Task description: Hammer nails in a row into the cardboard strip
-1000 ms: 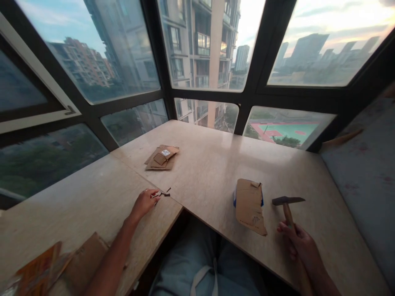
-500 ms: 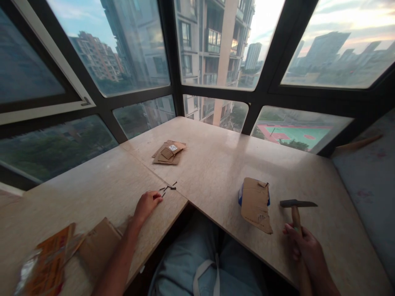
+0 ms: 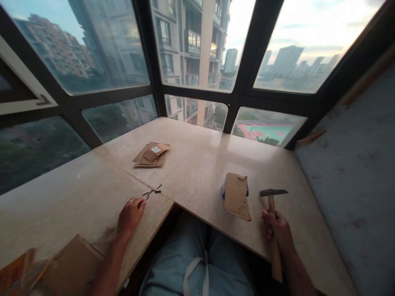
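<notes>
Head view: right hand (image 3: 278, 228) wrapped round the handle of hammer (image 3: 271, 202); torn cardboard (image 3: 237, 197) just left of that hand. Left hand (image 3: 132, 214) curled, fingertips beside dark nails (image 3: 157, 191) just ahead; can't tell if one's pinched.

Site is looking like a high-rise home: windows (image 3: 257, 41) are enclosing a table (image 3: 191, 164), a tower (image 3: 206, 49) is standing outside, a court (image 3: 268, 131) lying below.

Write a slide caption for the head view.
At a pale countertop, the right hand holds a hammer; the left hand is beside small dark nail-like pieces.
</notes>
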Tool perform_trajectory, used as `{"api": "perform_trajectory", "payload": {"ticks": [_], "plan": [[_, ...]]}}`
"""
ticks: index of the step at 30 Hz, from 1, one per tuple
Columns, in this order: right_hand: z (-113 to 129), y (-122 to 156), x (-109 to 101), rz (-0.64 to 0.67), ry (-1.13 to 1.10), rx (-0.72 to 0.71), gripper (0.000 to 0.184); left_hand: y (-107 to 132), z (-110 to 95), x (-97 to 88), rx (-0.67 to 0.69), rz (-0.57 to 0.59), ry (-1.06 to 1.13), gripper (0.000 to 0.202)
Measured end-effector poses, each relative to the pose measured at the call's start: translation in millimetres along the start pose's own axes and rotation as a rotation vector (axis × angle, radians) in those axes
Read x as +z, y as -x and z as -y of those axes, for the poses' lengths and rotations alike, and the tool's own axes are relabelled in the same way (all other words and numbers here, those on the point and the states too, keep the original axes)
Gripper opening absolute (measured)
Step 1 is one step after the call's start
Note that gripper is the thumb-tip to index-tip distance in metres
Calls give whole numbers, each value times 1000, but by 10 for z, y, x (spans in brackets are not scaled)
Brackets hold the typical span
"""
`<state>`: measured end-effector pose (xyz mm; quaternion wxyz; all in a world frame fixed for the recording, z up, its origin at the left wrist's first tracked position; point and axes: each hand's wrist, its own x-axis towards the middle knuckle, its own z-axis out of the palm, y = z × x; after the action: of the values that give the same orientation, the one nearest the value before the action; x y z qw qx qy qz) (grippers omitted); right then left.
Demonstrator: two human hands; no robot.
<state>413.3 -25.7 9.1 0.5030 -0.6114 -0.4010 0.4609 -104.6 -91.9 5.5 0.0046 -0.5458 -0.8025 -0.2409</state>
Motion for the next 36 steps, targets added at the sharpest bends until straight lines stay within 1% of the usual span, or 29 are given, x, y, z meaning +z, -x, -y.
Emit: {"api": "perform_trajectory", "payload": {"ticks": [3, 5, 7, 11, 14, 16, 19, 21, 23, 25, 29, 32, 36], "plan": [[-20, -20, 20, -15, 1, -19, 44, -18, -95, -18, -9, -88, 104, 33], [-37, -40, 28, -31, 4, -25, 42, -29, -249, -71, -37, -116, 230, 31], [-50, -57, 33, -38, 6, -29, 41, -42, -469, -141, -66, -109, 399, 31], [-59, -75, 41, -45, 4, -34, 38, -80, -995, -240, -97, -56, 779, 34], [-61, -83, 49, -57, 0, -41, 39, -106, -1371, -241, -112, 22, 999, 31], [-63, -89, 57, -68, -1, -44, 39, -122, -1591, -217, -147, 94, 1151, 31], [-63, -99, 71, -82, -3, -48, 38, -165, -1869, -163, -236, 262, 1384, 32], [-59, -106, 81, -93, -3, -49, 38, -215, -2023, -117, -294, 375, 1495, 34], [-54, -115, 88, -108, 1, -43, 37, -278, -2154, -62, -339, 457, 1563, 35], [-51, -125, 93, -124, 5, -32, 36, -345, -2269, -4, -364, 508, 1602, 36], [-44, -135, 102, -153, 11, -17, 36, -446, -2469, 78, -372, 604, 1610, 33], [-35, -127, 112, -170, 11, -22, 36, -490, -2591, 93, -330, 668, 1564, 34], [-36, -111, 124, -184, 1, -35, 36, -544, -2716, 106, -248, 703, 1527, 36]]}}
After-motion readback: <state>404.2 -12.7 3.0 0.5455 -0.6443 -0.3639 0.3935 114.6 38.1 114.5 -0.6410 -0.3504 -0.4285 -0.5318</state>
